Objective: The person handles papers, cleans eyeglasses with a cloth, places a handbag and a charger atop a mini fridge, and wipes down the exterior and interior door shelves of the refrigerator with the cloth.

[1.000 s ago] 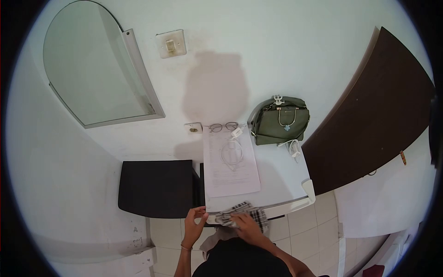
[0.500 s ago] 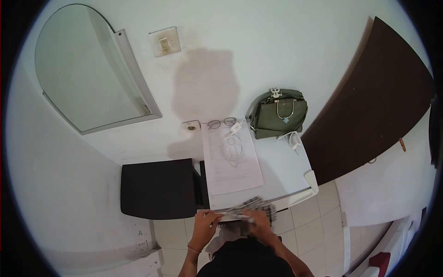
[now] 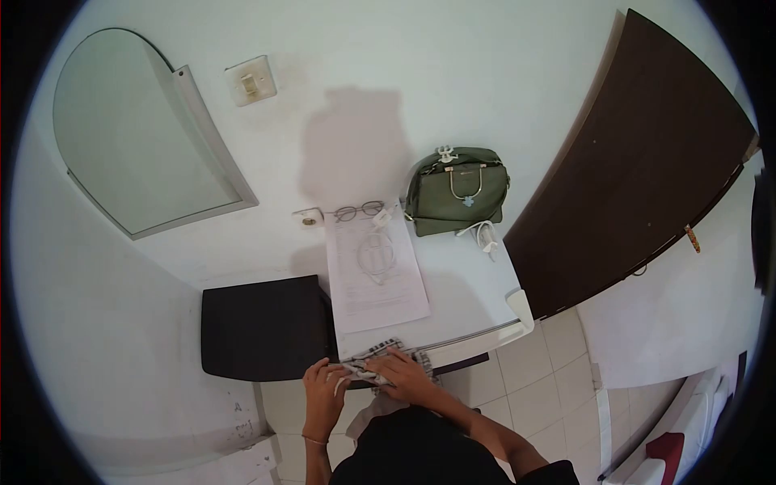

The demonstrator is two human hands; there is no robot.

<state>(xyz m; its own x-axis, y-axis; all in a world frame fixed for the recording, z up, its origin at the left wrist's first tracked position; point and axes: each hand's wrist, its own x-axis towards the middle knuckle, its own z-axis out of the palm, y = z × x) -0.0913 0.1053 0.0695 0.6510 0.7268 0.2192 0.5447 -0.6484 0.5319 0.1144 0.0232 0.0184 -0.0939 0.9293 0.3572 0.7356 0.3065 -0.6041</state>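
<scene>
Head view, picture editor: Where does the checked cloth sit, and why there?

Photographer: Under the right hand, at the front edge of a white cabinet. The fingers reach across it, palm down, likely to keep it pressed to that edge; whether they also clamp it, I cannot tell.

Editor: And the left hand?

Photographer: Its fingers bend beside the cloth's left end, perhaps to steady that side. Touching or just apart, pinched or loose, I cannot tell.

Editor: What lies beyond the fingertips?

Photographer: Printed paper, flat, with eyeglasses at its far end. Farther off to the right of the fingers, a green handbag stands against the wall, which probably props it; a white charger rests in front of it.
</scene>
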